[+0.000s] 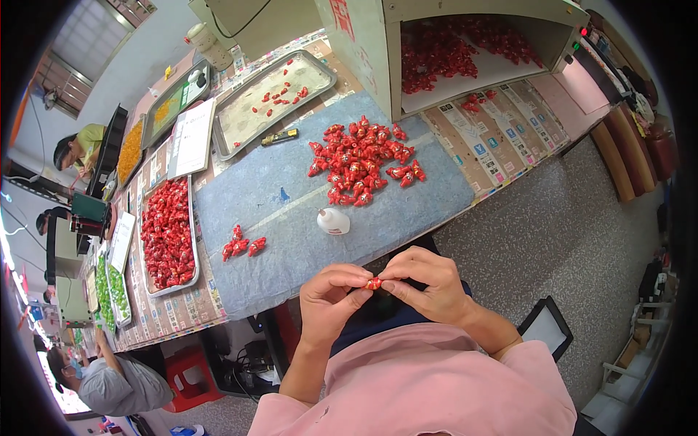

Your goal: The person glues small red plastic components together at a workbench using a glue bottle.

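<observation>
Just past the table's front edge, my left hand (329, 299) and my right hand (427, 282) meet fingertip to fingertip. Both pinch one small red plastic piece (373, 283) with pale markings; its exact kind is too small to make out. Beyond my hands a small white squeeze bottle (334, 221) stands on the blue cloth (269, 211). A pile of red figure-like pieces (356, 156) lies on the cloth behind the bottle. To the left, a few more red pieces (243, 243) sit in a small group.
A tray of red parts (169, 232) stands on the left, and a metal tray (247, 109) with scattered red parts lies behind. At the back right is an open-fronted machine (396, 65) with red pieces inside. Co-workers (120, 381) sit at the far left.
</observation>
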Demonstrator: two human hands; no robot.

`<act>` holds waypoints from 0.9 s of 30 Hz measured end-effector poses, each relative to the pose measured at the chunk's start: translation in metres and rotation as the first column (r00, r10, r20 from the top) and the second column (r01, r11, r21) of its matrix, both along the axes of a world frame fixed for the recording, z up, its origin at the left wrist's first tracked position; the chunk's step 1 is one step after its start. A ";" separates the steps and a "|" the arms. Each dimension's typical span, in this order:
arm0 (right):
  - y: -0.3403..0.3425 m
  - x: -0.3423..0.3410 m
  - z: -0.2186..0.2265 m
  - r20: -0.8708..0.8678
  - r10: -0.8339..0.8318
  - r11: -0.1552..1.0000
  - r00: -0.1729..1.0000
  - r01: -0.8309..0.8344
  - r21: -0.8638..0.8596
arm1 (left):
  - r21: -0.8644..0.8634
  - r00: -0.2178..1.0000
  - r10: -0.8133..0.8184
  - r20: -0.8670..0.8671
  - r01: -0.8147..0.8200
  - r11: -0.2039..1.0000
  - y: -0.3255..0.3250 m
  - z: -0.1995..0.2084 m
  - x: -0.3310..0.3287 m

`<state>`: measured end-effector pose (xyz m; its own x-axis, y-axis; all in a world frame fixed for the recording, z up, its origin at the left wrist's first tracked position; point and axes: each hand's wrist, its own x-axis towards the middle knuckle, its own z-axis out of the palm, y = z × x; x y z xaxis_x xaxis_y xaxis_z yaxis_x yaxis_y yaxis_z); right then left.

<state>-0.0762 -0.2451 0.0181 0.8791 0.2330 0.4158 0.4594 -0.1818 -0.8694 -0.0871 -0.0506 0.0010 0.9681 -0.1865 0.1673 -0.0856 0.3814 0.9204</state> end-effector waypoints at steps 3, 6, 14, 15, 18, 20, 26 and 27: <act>0.004 0.000 0.001 0.004 -0.019 1.000 1.000 0.019 -0.005 | 0.036 1.000 0.017 0.025 -0.018 0.999 0.001 0.000 -0.001; 0.005 -0.001 0.003 -0.078 -0.003 1.000 0.997 0.003 0.005 | 0.105 0.998 0.059 0.011 -0.060 0.993 0.002 0.003 -0.001; 0.007 0.006 0.006 -0.166 0.032 0.998 0.986 -0.024 0.052 | 0.190 0.977 0.213 -0.025 -0.204 0.960 0.034 0.001 0.007; 0.004 0.007 0.004 -0.126 0.010 1.000 0.992 -0.006 0.028 | 0.273 0.955 0.295 -0.022 -0.278 0.921 0.042 0.005 0.010; 0.003 0.007 -0.002 -0.132 0.030 0.999 0.991 -0.026 0.031 | 0.387 0.892 0.446 0.070 -0.437 0.812 0.068 0.002 0.022; 0.005 0.007 -0.005 -0.133 0.027 0.999 0.991 -0.024 0.026 | 0.625 0.801 0.550 0.235 -0.558 0.546 0.085 -0.005 0.028; 0.021 0.026 -0.011 -0.106 -0.118 0.993 0.987 0.115 -0.032 | 0.696 0.687 0.443 0.576 -0.697 0.175 0.095 -0.006 0.038; 0.026 0.034 -0.013 0.006 -0.155 0.985 0.988 0.155 -0.080 | 0.693 0.687 0.439 0.580 -0.699 0.178 0.095 -0.005 0.038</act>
